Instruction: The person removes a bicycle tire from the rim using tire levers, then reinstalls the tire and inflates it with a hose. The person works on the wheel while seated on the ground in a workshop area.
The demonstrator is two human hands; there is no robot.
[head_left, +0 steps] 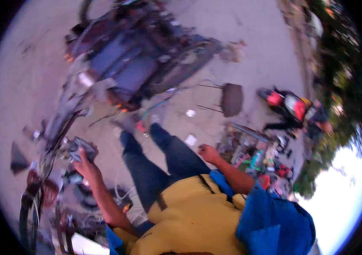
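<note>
My left hand (86, 165) is raised at the left, its fingers closed on a crumpled grey rag-like bundle (82, 148); blur hides its exact kind. Just beyond it runs a long dark bar (57, 127) of a partly stripped vehicle. My right hand (208, 154) hangs beside my right thigh with its fingers curled in, and nothing shows in it. Ahead of my feet stands a large dark vehicle (125, 59) with blue-grey panels, smeared by motion.
A dark stool (232, 100) with thin legs is on the ground ahead right. Beyond it are a red motorcycle (289, 105) and possibly a person. A pile of tools and coloured parts (255, 157) spreads to my right. Dark tyre-like rings (85, 197) and cables lie at my left.
</note>
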